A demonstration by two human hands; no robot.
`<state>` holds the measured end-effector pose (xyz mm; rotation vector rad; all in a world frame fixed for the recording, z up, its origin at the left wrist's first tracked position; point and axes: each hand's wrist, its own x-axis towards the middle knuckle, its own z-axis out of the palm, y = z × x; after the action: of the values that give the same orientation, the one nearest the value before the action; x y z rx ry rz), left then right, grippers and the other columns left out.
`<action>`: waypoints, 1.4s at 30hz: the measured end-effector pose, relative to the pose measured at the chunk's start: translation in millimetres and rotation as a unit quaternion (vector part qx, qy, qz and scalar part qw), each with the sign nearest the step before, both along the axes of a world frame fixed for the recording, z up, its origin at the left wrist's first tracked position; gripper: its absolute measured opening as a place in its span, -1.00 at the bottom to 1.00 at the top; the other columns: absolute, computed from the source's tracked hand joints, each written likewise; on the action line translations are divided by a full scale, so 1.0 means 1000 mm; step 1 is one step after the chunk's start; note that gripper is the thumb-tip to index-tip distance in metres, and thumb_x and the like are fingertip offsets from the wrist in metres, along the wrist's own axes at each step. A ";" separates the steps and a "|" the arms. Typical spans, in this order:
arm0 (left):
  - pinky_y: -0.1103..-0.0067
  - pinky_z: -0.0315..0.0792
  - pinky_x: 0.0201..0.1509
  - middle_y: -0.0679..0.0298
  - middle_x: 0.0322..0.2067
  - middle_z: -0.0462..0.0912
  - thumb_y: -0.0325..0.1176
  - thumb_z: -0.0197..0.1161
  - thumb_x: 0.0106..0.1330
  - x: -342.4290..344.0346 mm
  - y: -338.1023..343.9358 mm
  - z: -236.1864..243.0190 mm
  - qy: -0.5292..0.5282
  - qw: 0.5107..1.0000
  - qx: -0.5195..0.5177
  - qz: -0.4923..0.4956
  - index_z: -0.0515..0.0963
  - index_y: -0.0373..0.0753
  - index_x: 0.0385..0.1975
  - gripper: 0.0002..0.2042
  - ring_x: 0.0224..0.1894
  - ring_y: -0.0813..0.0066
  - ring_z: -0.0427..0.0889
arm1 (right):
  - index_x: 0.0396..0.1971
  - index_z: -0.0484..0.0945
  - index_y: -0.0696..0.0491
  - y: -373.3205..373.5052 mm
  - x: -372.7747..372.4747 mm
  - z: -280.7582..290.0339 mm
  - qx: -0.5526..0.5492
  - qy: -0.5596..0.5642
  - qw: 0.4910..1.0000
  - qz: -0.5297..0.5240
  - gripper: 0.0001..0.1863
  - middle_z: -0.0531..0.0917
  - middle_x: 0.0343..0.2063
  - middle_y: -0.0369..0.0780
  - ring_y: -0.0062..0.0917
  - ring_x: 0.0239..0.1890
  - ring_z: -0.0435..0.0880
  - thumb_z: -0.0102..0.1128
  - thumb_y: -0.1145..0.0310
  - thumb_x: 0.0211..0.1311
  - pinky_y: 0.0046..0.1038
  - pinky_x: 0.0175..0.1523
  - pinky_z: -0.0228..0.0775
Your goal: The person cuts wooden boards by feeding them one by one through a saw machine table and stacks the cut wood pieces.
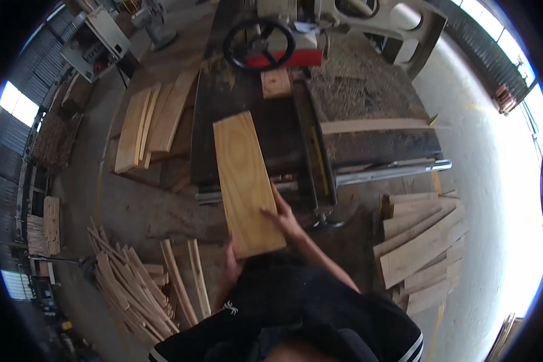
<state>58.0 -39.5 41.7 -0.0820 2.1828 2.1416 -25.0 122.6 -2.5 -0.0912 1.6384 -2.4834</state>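
A flat, light-brown wooden board [245, 187] with wavy grain lies between my two hands, its far end reaching over the dark machine table [271, 133]. My left hand [230, 264] grips the near left corner of the board; part of its fingers is hidden beneath. On the right edge, my right hand [285, 219] clasps the board with its thumb over the top face. Just beyond the board is a small square wood block [276, 83] on the table, beside a long metal fence [314, 142].
Behind the block stand a black handwheel [260, 67] and a red bar [303, 58]. Boards lie stacked at the left [169, 114] and in a pile at the right [417, 244]. Thin strips [130, 283] heap on the floor, lower left. A metal rail [392, 172] edges the table.
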 end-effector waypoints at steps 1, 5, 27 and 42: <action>0.31 0.27 0.34 0.03 0.26 0.34 -0.10 0.39 0.15 0.017 -0.010 -0.006 -0.047 0.999 0.014 -0.011 0.04 -0.28 0.38 -0.13 0.27 0.18 0.36 | 0.46 -0.06 0.05 0.000 0.017 0.013 -0.071 -0.040 0.997 0.014 -0.16 0.25 0.35 -0.24 -0.57 0.31 0.25 0.21 0.48 0.27 -0.49 0.34 0.13; 0.28 0.11 0.44 0.01 0.34 0.18 -0.16 0.58 -0.06 -0.033 -0.005 -0.016 0.108 0.991 -0.028 -0.072 -0.06 -0.27 0.41 0.09 0.41 0.15 0.15 | 0.44 -0.03 0.11 0.020 0.056 0.015 -0.028 0.082 0.996 -0.024 -0.19 0.17 0.40 -0.14 -0.36 0.47 0.02 0.16 0.50 0.24 -0.25 0.48 -0.13; 0.22 -0.03 0.49 -0.21 0.39 -0.01 -0.05 0.60 -0.22 -0.213 0.034 -0.069 0.310 0.893 -0.271 -0.182 -0.04 -0.41 0.40 0.20 0.48 -0.13 -0.27 | -0.57 0.53 0.14 0.009 -0.038 -0.020 -0.041 -0.188 0.952 -0.237 -0.52 0.53 -0.68 -0.33 -0.68 -0.65 0.46 0.10 0.03 0.39 -0.58 -0.54 0.27; 0.22 -0.11 0.51 0.05 0.46 -0.10 0.25 0.26 0.12 -0.350 -0.075 -0.033 0.307 0.816 -0.401 -0.280 0.00 -0.26 0.43 0.00 0.51 0.08 -0.21 | -0.57 0.50 -0.02 -0.011 -0.113 -0.002 0.101 -0.346 0.855 -0.372 -0.59 0.36 -0.74 -0.46 -0.79 -0.74 0.27 0.21 -0.02 0.31 -0.64 -0.69 0.02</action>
<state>-292.1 -114.2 8.7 1.1830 2.7732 0.8839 -137.9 111.6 -4.4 1.5341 1.7360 -2.2569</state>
